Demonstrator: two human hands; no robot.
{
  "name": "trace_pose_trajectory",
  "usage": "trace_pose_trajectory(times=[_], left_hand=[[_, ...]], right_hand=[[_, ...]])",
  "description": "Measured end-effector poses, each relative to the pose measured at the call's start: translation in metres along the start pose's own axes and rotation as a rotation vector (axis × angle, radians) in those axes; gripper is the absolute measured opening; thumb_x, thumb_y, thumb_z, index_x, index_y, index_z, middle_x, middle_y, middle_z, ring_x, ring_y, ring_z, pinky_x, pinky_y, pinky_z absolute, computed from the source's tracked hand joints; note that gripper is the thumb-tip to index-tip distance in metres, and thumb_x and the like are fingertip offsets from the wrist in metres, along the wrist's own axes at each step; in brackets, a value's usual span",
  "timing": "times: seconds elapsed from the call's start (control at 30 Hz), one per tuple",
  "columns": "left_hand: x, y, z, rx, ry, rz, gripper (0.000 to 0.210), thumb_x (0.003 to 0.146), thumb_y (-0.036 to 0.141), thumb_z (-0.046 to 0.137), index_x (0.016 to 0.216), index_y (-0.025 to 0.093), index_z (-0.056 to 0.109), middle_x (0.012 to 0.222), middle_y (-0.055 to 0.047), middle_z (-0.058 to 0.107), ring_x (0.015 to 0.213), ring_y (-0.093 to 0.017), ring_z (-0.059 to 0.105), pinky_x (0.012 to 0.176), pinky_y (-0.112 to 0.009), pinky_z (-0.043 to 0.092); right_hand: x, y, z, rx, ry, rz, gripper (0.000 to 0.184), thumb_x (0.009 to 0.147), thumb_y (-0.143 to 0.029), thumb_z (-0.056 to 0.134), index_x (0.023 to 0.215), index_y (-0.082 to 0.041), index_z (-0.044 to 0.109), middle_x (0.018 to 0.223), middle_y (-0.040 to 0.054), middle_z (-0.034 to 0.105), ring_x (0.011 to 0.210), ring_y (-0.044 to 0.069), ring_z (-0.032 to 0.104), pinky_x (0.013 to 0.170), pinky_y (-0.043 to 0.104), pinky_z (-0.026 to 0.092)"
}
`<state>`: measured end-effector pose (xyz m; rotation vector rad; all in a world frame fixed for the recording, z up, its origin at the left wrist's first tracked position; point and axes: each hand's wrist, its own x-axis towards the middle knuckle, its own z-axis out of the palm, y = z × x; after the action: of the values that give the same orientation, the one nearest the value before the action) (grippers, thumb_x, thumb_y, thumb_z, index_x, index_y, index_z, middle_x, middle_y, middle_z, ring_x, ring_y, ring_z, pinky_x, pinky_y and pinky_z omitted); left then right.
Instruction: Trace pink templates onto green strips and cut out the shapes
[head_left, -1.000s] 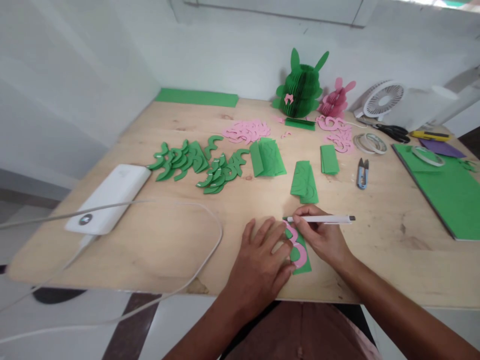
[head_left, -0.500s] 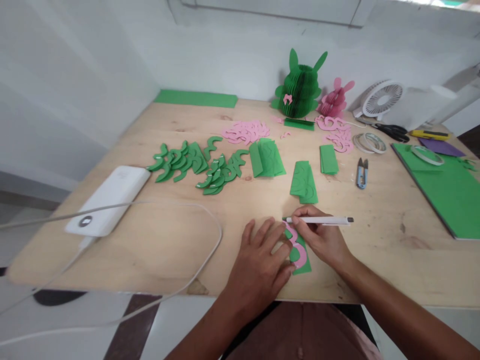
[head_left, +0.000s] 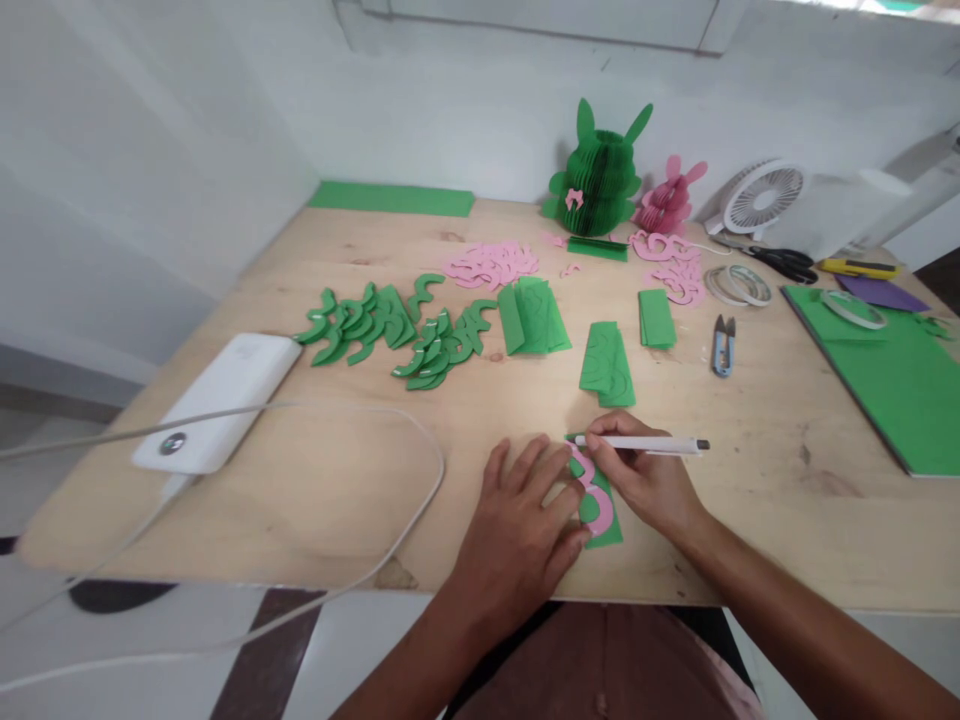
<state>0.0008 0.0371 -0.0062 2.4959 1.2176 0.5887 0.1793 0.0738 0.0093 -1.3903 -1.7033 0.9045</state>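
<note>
A pink paper cutout (head_left: pixel 602 512) of joined curves is laid on a narrow green paper strip (head_left: pixel 590 508) near the front edge of the worktop (head_left: pixel 757 490), its left side partly covered by the left hand (head_left: pixel 517 530). The dark tip of a white pen (head_left: pixel 652 444) is held at the upper end of both; whether the paper is touched by it cannot be told. Just beyond the right hand (head_left: pixel 652 480), overlapping green papers (head_left: pixel 606 362) marked with curves are set, with folded green papers (head_left: pixel 532 318) farther left and a small green stack (head_left: pixel 657 318) farther right. Blue-handled snips (head_left: pixel 723 352) are placed to the right of these. On the left, green curved pieces (head_left: pixel 442 350) are heaped, and a white power bank (head_left: pixel 225 400) is crossed in view by a white cable (head_left: pixel 441 462). Toward the back, pink cutouts (head_left: pixel 493 265) are piled, and a green paper figure (head_left: pixel 600 185) is stood beside a smaller pink paper figure (head_left: pixel 667 207). On the far right, a white fan (head_left: pixel 766 195), tape rolls (head_left: pixel 767 291) and a large green sheet (head_left: pixel 900 390) are seen. The right hand's grip is closed in a pinch around the pen near its tip; in the left, nothing is grasped, the fingers being spread flat and the cutout and strip pressed beneath them.
</note>
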Motion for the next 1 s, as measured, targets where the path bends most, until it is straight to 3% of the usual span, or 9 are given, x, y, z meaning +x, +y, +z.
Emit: trace_pose_trajectory(times=[1.0], left_hand=[[-0.0012, 0.0002, 0.0003, -0.039, -0.015, -0.003, 0.031, 0.090, 0.040, 0.050, 0.115, 0.025, 0.059, 0.137, -0.005, 0.052, 0.133, -0.028, 0.036, 0.112, -0.055, 0.014]], right_hand=[[-0.0082, -0.0054, -0.0048, -0.021, 0.010, 0.054, 0.014, 0.086, -0.030, 0.055, 0.077, -0.020, 0.059, 0.065, 0.0001, 0.061, 0.056, 0.013, 0.055, 0.051, 0.024, 0.043]])
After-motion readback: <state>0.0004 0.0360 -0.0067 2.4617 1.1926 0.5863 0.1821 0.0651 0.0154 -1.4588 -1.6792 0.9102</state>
